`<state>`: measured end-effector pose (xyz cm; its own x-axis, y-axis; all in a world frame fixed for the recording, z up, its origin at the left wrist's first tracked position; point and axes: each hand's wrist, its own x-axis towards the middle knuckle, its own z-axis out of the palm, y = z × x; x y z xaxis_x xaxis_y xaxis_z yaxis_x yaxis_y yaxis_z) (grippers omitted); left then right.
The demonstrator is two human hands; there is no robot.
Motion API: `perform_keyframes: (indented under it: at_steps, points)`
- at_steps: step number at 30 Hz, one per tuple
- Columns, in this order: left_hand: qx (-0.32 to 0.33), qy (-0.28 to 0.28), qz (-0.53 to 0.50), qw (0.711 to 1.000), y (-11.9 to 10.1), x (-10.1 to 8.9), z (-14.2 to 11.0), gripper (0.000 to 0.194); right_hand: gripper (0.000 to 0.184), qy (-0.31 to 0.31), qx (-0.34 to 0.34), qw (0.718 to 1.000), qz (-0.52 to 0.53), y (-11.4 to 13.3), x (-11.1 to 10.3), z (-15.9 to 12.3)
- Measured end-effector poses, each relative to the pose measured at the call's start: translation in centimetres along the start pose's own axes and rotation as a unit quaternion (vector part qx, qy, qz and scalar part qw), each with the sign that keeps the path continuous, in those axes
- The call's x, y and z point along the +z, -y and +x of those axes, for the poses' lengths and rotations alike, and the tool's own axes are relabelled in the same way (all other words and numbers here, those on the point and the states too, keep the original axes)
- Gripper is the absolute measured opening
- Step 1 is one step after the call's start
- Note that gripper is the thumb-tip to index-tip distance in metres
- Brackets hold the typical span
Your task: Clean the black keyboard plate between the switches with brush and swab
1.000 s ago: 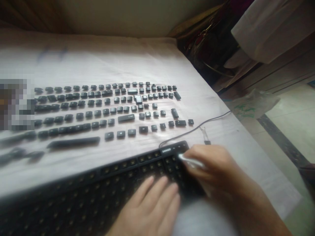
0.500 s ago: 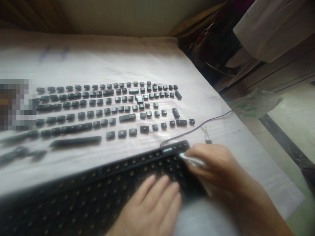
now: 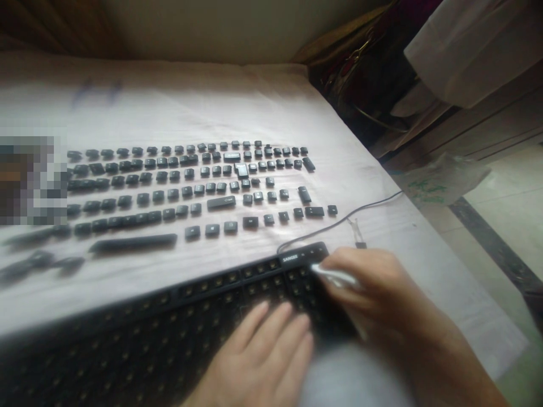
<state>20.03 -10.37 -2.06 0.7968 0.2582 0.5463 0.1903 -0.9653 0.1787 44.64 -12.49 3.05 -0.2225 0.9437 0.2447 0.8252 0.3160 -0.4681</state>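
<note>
A black keyboard (image 3: 195,316) with its keycaps off lies across the near part of the cloth, slanting up to the right. My left hand (image 3: 263,356) rests flat on its right half, fingers stretched out and side by side. At the keyboard's upper right corner, beside the label strip, my right hand (image 3: 373,282) is closed around a thin white piece (image 3: 337,275), tissue-like but blurred. The tip of that piece meets the number-pad area. Beyond the keyboard, the loose black keycaps (image 3: 222,202) lie in rows, with a long space bar (image 3: 133,243) among them.
A dark cable (image 3: 314,229) runs from the keyboard over the table's right edge. A black binder clip (image 3: 360,243) lies near my right hand. The white cloth (image 3: 178,107) covers the table. A clear plastic bag (image 3: 445,178) and a dark bag (image 3: 360,85) are off to the right.
The view has shifted very slightly, so the keycaps sit a little farther right. Both hands keep almost the same place and grip.
</note>
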Motion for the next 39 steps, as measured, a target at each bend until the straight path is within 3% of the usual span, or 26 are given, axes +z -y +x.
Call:
perform_keyframes:
  at_steps: [7, 12, 16, 21, 31, 36, 39]
  points:
    - [-0.03, 0.003, -0.005, 1.0, 0.1, -0.5, -0.1, 0.028, 0.012, -0.019, 0.018, 0.999, 0.035, 0.9, 0.3, -0.1]
    - [-0.085, 0.086, 0.045, 0.992, 1.2, -2.4, 0.7, 0.042, 0.012, -0.011, -0.007, 0.999, 0.031, 1.0, 0.8, 0.0]
    - [-0.146, 0.117, 0.099, 0.977, 2.4, -3.4, 1.3, 0.048, 0.014, 0.007, -0.005, 1.0, 0.008, 1.0, 1.0, 0.0]
    - [-0.113, 0.137, 0.138, 0.974, 3.3, -3.6, 1.3, 0.055, 0.014, 0.022, -0.015, 1.0, -0.01, 1.0, 1.2, 0.0]
    - [-0.117, 0.132, 0.141, 0.974, 3.1, -3.3, 1.3, 0.056, 0.012, -0.001, -0.037, 0.998, -0.048, 0.5, 1.5, -0.1]
    - [-0.155, 0.122, 0.126, 0.972, 3.0, -3.2, 1.3, 0.057, 0.012, 0.001, -0.04, 0.998, -0.043, 0.8, 1.4, -0.1]
    - [-0.13, 0.127, 0.131, 0.975, 3.1, -3.4, 1.3, 0.055, 0.012, -0.009, -0.053, 0.998, -0.044, 0.6, 1.9, -0.3]
